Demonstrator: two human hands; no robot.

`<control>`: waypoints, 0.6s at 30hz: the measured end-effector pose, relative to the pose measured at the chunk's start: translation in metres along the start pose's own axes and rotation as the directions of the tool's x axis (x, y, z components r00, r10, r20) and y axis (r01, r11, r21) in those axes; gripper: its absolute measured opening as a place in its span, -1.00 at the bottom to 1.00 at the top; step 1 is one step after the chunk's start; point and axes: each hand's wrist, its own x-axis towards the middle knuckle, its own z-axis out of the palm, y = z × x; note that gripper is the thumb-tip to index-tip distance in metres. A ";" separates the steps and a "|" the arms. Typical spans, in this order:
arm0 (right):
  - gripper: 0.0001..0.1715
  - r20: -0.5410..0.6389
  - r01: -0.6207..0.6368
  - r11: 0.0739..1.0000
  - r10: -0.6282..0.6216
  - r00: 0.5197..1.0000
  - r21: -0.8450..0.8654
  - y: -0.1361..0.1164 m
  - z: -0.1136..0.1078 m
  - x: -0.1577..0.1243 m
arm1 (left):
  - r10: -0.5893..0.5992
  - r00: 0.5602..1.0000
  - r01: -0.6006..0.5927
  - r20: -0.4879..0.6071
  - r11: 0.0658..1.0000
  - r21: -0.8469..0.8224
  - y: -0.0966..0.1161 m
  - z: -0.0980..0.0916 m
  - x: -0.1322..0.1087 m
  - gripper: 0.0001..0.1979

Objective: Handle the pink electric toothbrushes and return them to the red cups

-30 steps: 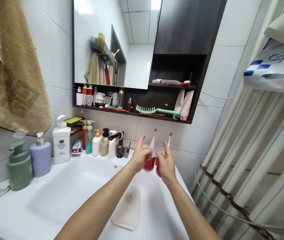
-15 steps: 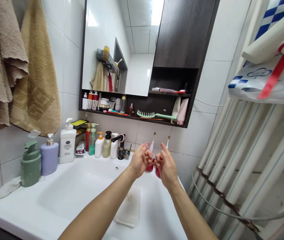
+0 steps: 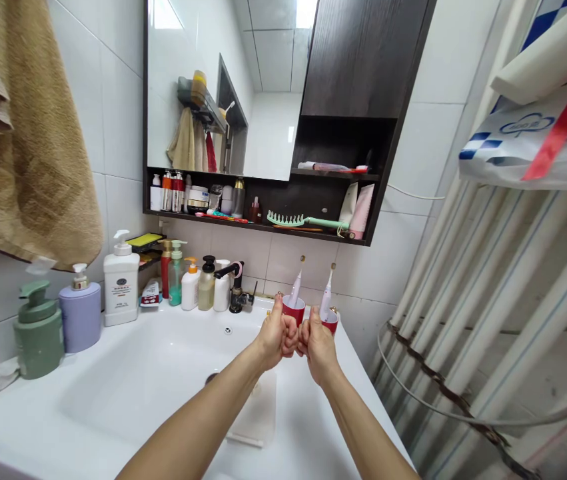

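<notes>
My left hand (image 3: pixel 277 335) and my right hand (image 3: pixel 317 341) hang over the right part of the sink (image 3: pixel 163 373). Both have their fingers curled into loose fists with thumbs pointing up. Their knuckles meet or nearly meet, and I see nothing held in either one. Just behind my left hand stands a red cup (image 3: pixel 294 309) with a pale electric toothbrush (image 3: pixel 296 288) in it. Behind my right hand is another red cup (image 3: pixel 331 323), holding a second pale toothbrush (image 3: pixel 326 300). The hands cover the lower parts of both cups.
A black faucet (image 3: pixel 236 287) rises at the sink's back edge. Several pump bottles (image 3: pixel 122 280) line the left and rear rim. Overhead hangs a dark mirror cabinet (image 3: pixel 353 67) with a green hairbrush (image 3: pixel 308 221). Radiator pipes (image 3: pixel 483 293) stand at right, towels (image 3: pixel 38 133) at left.
Both hands have come down and closer together, with thumbs now upright. More of the red cups and toothbrushes shows behind them. The view has shifted slightly.
</notes>
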 end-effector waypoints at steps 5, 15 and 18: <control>-0.46 -0.018 -0.072 0.992 0.070 0.997 -0.102 0.031 -0.009 0.000 | -0.066 0.993 0.070 -0.099 0.997 0.040 -0.023 -0.012 0.001 -0.43; -0.47 -0.041 -0.207 0.915 0.205 0.978 -0.347 0.088 -0.021 -0.016 | -0.181 0.941 0.216 -0.284 0.972 0.096 -0.080 -0.046 -0.006 -0.41; -0.47 -0.047 -0.190 0.900 0.187 0.981 -0.392 0.089 -0.025 -0.014 | -0.159 0.928 0.201 -0.336 0.975 0.095 -0.082 -0.058 -0.005 -0.41</control>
